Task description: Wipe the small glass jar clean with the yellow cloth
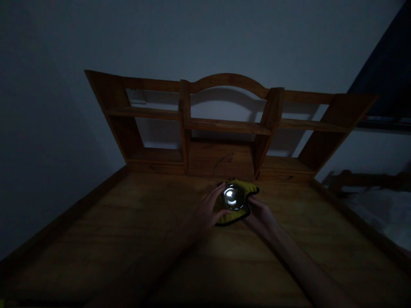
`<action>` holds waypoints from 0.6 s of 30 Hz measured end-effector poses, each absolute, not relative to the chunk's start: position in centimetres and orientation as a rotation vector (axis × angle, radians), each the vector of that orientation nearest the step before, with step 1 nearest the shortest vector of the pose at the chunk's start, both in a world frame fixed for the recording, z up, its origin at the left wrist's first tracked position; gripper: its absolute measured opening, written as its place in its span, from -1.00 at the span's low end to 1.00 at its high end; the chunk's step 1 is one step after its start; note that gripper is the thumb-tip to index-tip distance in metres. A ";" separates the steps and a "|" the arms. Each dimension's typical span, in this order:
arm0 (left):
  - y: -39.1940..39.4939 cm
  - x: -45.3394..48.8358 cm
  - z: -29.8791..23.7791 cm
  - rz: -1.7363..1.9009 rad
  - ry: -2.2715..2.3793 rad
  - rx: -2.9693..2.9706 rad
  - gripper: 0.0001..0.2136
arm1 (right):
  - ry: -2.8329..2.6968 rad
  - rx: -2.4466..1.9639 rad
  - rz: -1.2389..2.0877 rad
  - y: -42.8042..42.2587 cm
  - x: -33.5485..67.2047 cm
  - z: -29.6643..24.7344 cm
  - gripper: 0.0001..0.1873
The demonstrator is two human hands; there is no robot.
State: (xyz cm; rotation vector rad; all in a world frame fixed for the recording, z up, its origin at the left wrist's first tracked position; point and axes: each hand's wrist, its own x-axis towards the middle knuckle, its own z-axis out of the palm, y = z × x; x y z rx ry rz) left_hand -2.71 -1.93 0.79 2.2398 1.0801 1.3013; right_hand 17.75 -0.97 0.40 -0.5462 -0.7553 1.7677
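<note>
A round, shiny object, which looks like glass, sits in the middle of a yellow cloth with a black edge. It throws back a bright glint of light, and its exact kind is hard to make out in the dim room. On its left side, my left hand grips it between the thumb and fingers. My right hand holds the cloth from the right and from below, with some fingers hidden under the fabric. Both hands are above the wooden desk.
The wooden desktop has raised side edges. A wooden shelf unit with open compartments and small drawers stands at the back against a pale wall. At the right are a dark window or curtain and pale bedding.
</note>
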 end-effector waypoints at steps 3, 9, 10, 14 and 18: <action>-1.8 -2.7 0.6 1.330 1.049 2.247 -0.34 | -0.754 -0.561 1.758 -1.0 17.7 0.4 -0.68; -2.0 -2.7 0.7 1.298 1.085 2.245 -0.32 | -0.766 -0.565 1.766 -1.1 17.6 0.7 -0.66; -2.0 -2.7 0.8 1.301 1.088 2.246 -0.32 | -0.764 -0.570 1.767 -1.1 17.6 0.7 -0.68; -2.0 -2.8 0.8 1.293 1.080 2.261 -0.31 | -0.756 -0.553 1.757 -1.0 17.7 0.5 -0.69; -2.0 -2.7 0.8 1.318 1.083 2.261 -0.32 | -0.776 -0.551 1.761 -1.0 17.8 0.4 -0.69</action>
